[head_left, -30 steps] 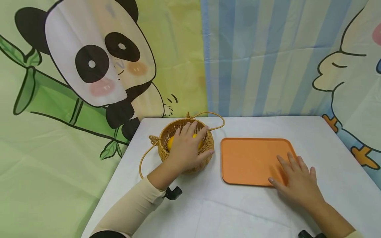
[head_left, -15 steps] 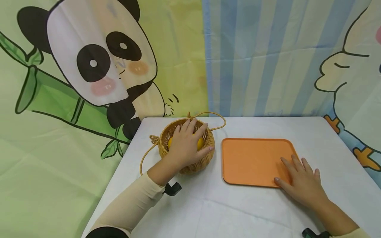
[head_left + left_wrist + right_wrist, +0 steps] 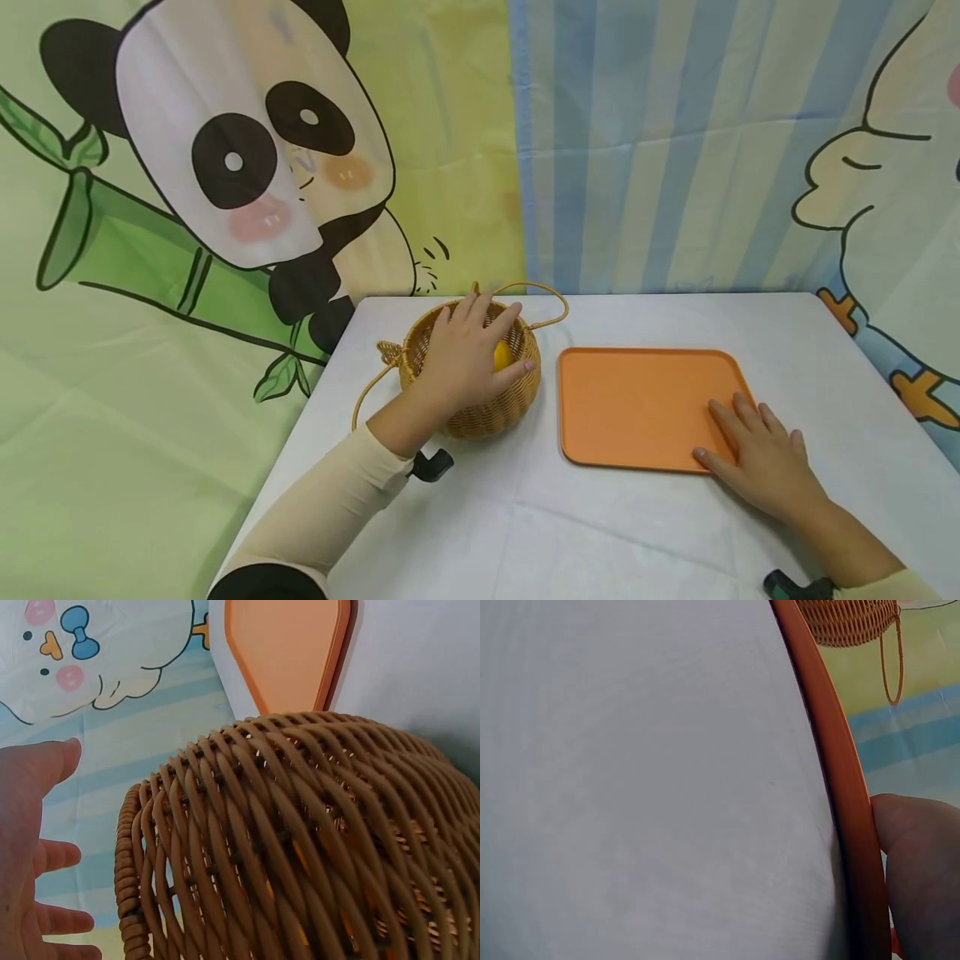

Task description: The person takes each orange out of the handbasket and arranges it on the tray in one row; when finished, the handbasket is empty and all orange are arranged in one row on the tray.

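My left hand (image 3: 461,358) is over the mouth of a round wicker basket (image 3: 491,421), its fingers extended across the opening and hiding much of the inside. To the right of the fingers, a smooth yellow rounded thing (image 3: 503,357) shows within the basket. The left wrist view has the fingers (image 3: 60,855) spread beside the woven rim, nothing between them. At the near right corner of a flat orange tray (image 3: 637,408) lies my right hand (image 3: 768,467), fingers outstretched over its right side. Its thumb (image 3: 919,847) touches the tray's edge in the right wrist view.
Two thin looped handles stick out from the basket, one at the left (image 3: 367,396) and one at the back right (image 3: 551,292). Basket and tray stand side by side on a white-covered table (image 3: 585,533). A printed curtain (image 3: 645,150) hangs right behind the table.
My left hand has risen slightly up and to the left over the basket, hiding the yellow at its left side. My right hand has slid a little to the right along the tray.
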The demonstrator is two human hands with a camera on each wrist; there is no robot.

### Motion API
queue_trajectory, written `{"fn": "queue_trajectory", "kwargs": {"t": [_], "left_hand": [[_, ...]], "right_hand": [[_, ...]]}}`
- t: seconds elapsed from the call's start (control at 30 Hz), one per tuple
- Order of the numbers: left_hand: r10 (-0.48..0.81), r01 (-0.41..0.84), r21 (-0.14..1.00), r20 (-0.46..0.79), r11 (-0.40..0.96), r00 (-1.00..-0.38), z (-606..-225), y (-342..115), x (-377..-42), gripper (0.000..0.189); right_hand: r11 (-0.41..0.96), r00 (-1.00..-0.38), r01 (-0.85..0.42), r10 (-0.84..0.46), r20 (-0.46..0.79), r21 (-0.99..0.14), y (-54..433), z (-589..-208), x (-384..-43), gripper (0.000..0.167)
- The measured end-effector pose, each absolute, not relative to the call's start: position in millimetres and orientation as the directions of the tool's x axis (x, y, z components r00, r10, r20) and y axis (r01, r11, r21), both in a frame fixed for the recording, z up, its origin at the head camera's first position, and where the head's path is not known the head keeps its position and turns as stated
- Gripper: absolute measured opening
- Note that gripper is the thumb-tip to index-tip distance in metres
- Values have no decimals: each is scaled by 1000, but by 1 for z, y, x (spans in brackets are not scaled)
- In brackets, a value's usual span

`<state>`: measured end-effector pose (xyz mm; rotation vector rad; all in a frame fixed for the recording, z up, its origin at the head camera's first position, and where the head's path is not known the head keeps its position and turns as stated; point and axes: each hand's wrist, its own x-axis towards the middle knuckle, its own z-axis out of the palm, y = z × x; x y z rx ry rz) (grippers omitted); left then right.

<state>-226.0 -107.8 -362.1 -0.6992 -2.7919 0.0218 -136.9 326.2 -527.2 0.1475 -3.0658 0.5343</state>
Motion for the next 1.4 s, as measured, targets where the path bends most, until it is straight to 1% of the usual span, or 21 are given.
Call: {"fn": "queue_trajectory", "kwargs": {"t": [0.3,0.57,0.8,0.93,1.1,1.4], "left_hand": [[471,460,-103,224,882,-853,-352,-109,-232,89],[465,470,-16,186,882,-866,-343,-111,-240,90],[460,472,44,159,881,-873,-335,-113,-247,88],[454,463,71,121,883,-883,-330,-114,-250,88],[449,452,60,52,890,-892,-325,-115,-255,89],[441,439,49,-22,897,-897,-324,-117,-263,91]], "right_hand": [[933,-995,-103,-100,25,-345,331,-530,-140,95],[933,-994,-105,-101,30,-344,331,-530,-139,94],[938,-996,-88,-87,19,-334,332,-532,-140,96],[939,-996,-88,-88,17,-333,332,-532,-140,96],[939,-996,-91,-86,29,-332,331,-531,-140,95],[938,-995,-99,-90,42,-334,332,-532,-139,93]]}}
